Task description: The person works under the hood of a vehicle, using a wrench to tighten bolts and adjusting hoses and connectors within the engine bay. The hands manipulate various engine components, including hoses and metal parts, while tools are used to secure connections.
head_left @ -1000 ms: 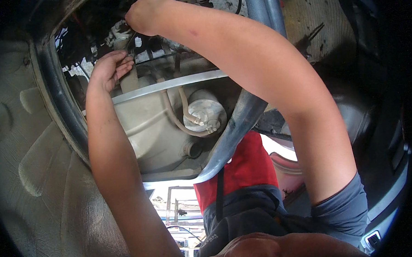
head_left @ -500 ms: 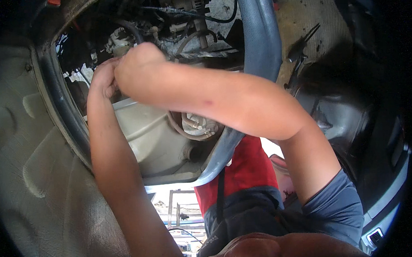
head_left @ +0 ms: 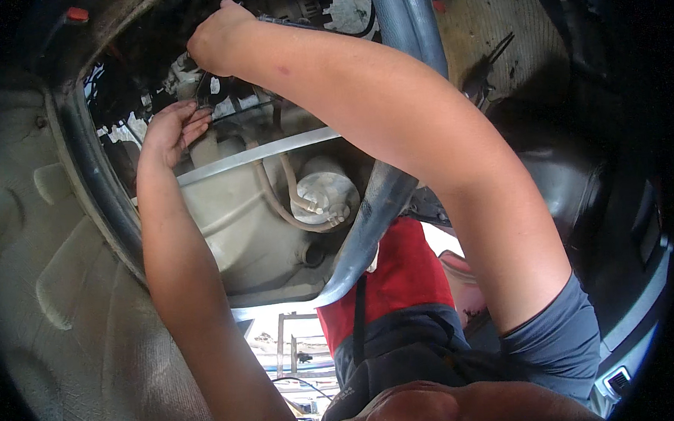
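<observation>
My left hand (head_left: 170, 132) is inside the engine bay, beside a pale pipe (head_left: 207, 148). Its fingers stretch rightward, slightly apart, close to a thin dark piece (head_left: 202, 111) that they may be touching. Higher up and to the right, my right hand (head_left: 222, 39) bends over the engine parts (head_left: 184, 74), its back toward me. One digit sticks out at its top; the other fingers are hidden behind the hand, so what they hold is not visible. Below both hands runs a light metal crossbar (head_left: 263, 151).
A round metal canister (head_left: 323, 196) with brown hoses (head_left: 271, 194) sits below the crossbar. Black rubber trim (head_left: 98, 164) and a thick grey-blue seal (head_left: 417, 34) border the opening. Dark pliers-like tools (head_left: 481, 76) lie on the worn floor at right. A red piece (head_left: 77, 14) is at upper left.
My hands have moved apart. The right one has gone up and away from the left, uncovering the crossbar and canister. My left hand stays near its place, its fingers now visible and extended.
</observation>
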Demonstrator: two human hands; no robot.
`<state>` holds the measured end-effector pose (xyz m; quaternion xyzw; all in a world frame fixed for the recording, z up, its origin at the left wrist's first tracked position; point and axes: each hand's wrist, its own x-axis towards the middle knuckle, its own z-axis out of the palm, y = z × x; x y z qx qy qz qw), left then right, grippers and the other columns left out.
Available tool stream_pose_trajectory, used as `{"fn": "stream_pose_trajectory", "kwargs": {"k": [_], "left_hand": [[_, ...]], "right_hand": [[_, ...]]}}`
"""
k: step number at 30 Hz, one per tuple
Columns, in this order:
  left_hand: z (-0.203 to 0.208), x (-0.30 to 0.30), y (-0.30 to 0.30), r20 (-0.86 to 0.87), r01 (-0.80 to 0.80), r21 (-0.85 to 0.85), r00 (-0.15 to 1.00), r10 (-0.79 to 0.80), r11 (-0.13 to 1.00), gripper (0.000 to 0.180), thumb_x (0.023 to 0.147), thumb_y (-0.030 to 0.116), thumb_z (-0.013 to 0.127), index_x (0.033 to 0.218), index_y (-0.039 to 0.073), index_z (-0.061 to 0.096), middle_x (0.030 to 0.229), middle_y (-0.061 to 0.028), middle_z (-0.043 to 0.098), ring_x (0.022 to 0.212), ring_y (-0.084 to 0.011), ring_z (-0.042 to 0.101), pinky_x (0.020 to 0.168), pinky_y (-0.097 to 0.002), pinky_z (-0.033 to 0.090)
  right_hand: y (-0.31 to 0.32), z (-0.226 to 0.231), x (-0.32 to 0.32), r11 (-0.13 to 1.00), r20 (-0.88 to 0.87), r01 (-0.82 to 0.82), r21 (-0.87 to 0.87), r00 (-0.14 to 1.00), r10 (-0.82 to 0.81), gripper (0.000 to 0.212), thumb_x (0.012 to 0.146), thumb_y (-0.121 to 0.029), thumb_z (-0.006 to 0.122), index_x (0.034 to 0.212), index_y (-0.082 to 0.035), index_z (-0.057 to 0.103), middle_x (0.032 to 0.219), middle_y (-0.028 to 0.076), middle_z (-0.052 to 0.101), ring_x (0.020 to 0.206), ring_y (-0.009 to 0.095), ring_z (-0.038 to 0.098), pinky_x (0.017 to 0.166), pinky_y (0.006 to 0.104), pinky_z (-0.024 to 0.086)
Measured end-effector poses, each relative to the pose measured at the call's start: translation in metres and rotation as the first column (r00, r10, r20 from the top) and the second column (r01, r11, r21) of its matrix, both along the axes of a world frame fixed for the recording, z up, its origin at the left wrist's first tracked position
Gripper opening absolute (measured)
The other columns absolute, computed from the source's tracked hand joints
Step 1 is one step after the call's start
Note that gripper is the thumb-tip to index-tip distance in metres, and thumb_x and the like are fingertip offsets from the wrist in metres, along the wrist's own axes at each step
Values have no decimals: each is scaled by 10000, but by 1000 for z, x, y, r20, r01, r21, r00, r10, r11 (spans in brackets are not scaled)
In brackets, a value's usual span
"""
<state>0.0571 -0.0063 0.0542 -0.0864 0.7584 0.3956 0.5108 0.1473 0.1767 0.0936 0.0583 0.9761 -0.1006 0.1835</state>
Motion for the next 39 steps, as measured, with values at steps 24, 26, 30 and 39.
{"fn": "stream_pose_trajectory", "kwargs": {"k": [24,26,30,39], "left_hand": [[8,-1,4,-506,-83,4,860,74,997,272,964,294,577,906,48,678,697,-16,588,572,-120,526,525,-264,406],[21,6,3,-517,-173,169,822,236,970,307,984,302,551,1030,35,694,794,-42,636,693,-130,588,617,-259,471],[47,39,29,-479,54,248,875,74,967,370,991,328,549,1135,3,651,842,-75,670,718,-161,643,649,-286,527],[-39,73,125,-230,620,-664,361,-904,417,361,899,236,527,1036,-50,700,1181,-257,641,1103,-421,609,926,-428,508]], "right_hand": [[-23,66,46,968,-182,-96,-231,982,54,226,857,-194,622,1021,-125,760,1047,77,742,987,224,700,849,360,480],[-5,84,80,964,-268,-137,-230,961,72,192,802,-157,619,939,-129,750,926,97,742,905,239,701,818,363,480],[42,64,198,840,-696,144,-523,497,-519,324,818,-109,698,1133,-42,656,941,116,700,807,264,666,753,365,527],[147,-111,346,334,-325,823,-460,194,-925,448,964,-211,561,1365,-23,493,1250,241,610,1166,404,576,995,452,443]]}}
